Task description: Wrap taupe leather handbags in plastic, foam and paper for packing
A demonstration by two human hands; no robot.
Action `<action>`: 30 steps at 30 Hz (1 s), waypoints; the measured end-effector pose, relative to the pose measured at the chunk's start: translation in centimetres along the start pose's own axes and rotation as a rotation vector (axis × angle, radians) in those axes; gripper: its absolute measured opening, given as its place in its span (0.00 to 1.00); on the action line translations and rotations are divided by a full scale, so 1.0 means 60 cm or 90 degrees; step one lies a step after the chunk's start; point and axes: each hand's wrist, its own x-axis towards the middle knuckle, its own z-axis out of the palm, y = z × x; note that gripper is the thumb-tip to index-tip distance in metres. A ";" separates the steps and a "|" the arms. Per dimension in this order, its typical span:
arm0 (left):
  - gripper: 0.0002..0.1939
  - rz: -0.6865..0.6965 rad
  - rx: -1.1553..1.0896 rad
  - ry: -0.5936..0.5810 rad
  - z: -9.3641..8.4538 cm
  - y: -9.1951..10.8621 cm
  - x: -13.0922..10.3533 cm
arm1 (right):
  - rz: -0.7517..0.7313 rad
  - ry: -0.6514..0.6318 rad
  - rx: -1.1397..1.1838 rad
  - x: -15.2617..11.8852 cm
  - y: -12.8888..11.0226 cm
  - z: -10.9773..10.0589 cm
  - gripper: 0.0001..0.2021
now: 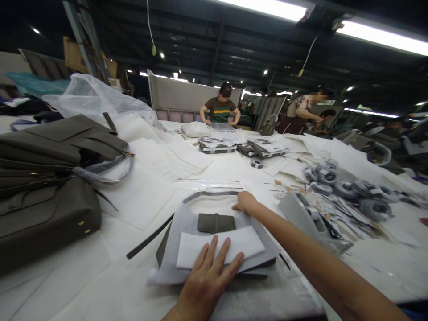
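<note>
On the white bench (117,276), just in front of the person, lies the olive bag (163,247), whose pale wrapping sheet (183,218) could crease or slide if the bag shifts beneath it; its handle (214,193) points away and its long axis runs roughly left to right. A white pad (252,243) on top might skid askew under uneven pressure from the left hand (209,269), fingers spread flat over it. The right hand (246,203) bends its fingers at the handle's right end, whether pinching it I cannot tell.
</note>
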 end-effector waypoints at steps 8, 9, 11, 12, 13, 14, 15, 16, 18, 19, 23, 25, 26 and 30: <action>0.26 0.030 -0.019 0.032 0.003 -0.010 -0.005 | 0.060 -0.162 0.120 -0.002 0.028 -0.003 0.14; 0.26 0.025 -0.021 0.031 0.003 -0.010 -0.005 | 0.057 -0.162 0.148 -0.004 0.030 0.001 0.14; 0.26 0.037 -0.020 0.028 0.001 -0.012 -0.006 | 0.054 -0.146 0.205 -0.008 0.037 0.006 0.14; 0.26 0.048 -0.019 0.025 0.000 -0.013 -0.006 | 0.054 -0.132 0.236 -0.010 0.040 0.008 0.13; 0.26 0.059 -0.016 0.022 -0.001 -0.014 -0.006 | 0.053 -0.115 0.268 -0.012 0.043 0.008 0.12; 0.25 0.065 -0.014 0.018 -0.002 -0.014 -0.006 | 0.051 -0.098 0.303 -0.014 0.045 0.008 0.11; 0.25 0.063 -0.012 0.013 -0.003 -0.014 -0.005 | 0.046 -0.082 0.341 -0.017 0.048 0.007 0.09; 0.25 0.054 -0.011 0.007 -0.004 -0.013 -0.005 | 0.037 -0.066 0.380 -0.020 0.049 0.005 0.08; 0.25 0.033 -0.016 -0.001 -0.003 -0.010 -0.005 | 0.013 -0.033 0.457 -0.025 0.051 -0.001 0.09; 0.25 0.022 -0.021 -0.003 -0.001 -0.008 -0.005 | 0.000 -0.016 0.491 -0.028 0.052 -0.004 0.10; 0.26 0.020 -0.036 0.015 0.007 -0.008 -0.005 | -0.043 0.059 0.575 -0.037 0.057 -0.017 0.13; 0.26 0.038 -0.031 0.006 0.007 -0.013 -0.004 | -0.072 0.095 0.593 -0.045 0.061 -0.024 0.14; 0.26 0.046 -0.026 -0.008 0.006 -0.015 -0.003 | -0.088 0.111 0.600 -0.051 0.063 -0.028 0.15; 0.27 0.048 -0.018 -0.057 0.001 -0.022 0.003 | -0.144 0.159 0.608 -0.100 0.065 -0.043 0.15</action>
